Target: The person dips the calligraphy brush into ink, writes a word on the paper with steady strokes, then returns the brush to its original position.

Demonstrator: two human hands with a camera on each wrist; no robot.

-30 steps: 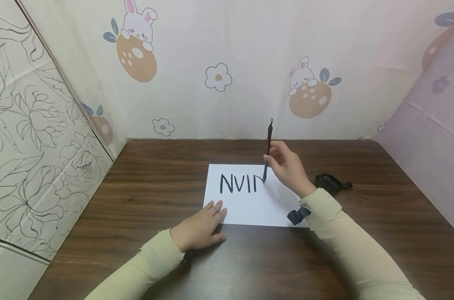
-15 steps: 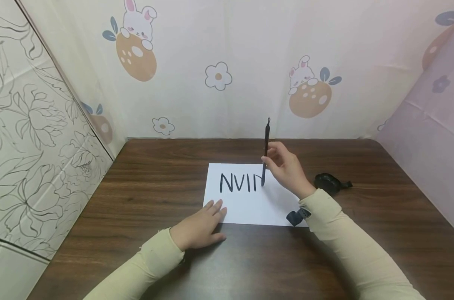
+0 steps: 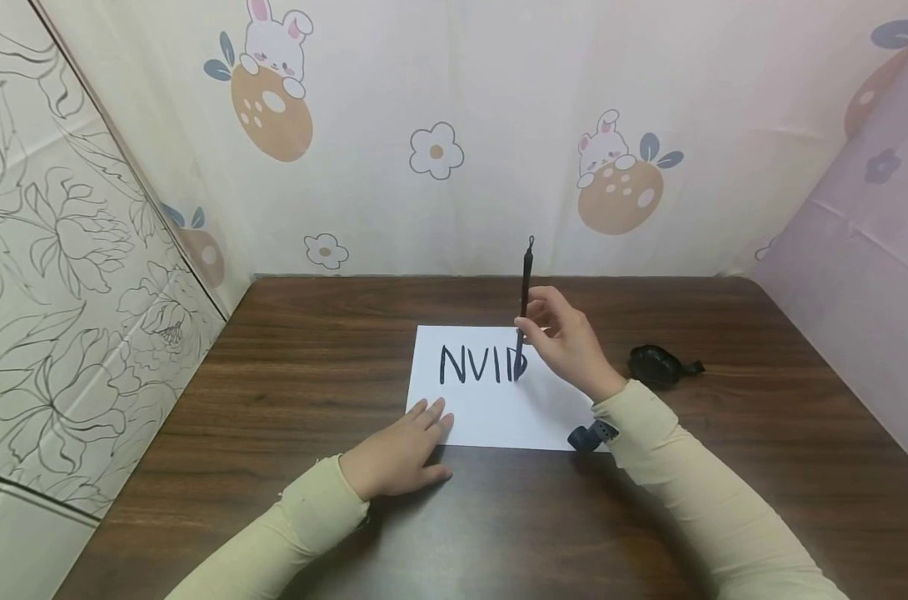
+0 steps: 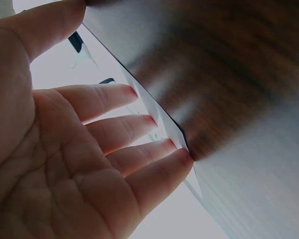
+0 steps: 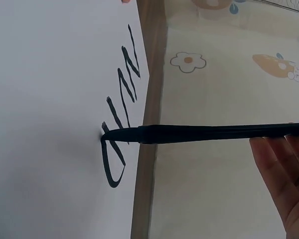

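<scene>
Near the middle of the table a white sheet of paper (image 3: 491, 421) lies flat, bearing the black letters N, V, I and a D-like shape (image 5: 107, 167). My right hand (image 3: 570, 337) pinches a dark writing brush (image 3: 525, 283) between thumb and fingers, holding it nearly upright. In the right wrist view the tip of the brush (image 5: 199, 133) touches the paper at the lower end of the D's curve. My left hand (image 3: 397, 454) rests with fingers extended, its fingertips on the paper's lower left edge and its thumb on the table.
A black ink dish (image 3: 655, 365) with a short handle stands right of the paper. The brown wooden table (image 3: 296, 350) reaches back to a patterned curtain (image 3: 364, 92). A dark wrist strap device (image 3: 591, 436) hangs at the right cuff.
My right hand has moved slightly left and toward me with the brush, and the curve of the D has been drawn down to its lower end. The left hand stays in place.
</scene>
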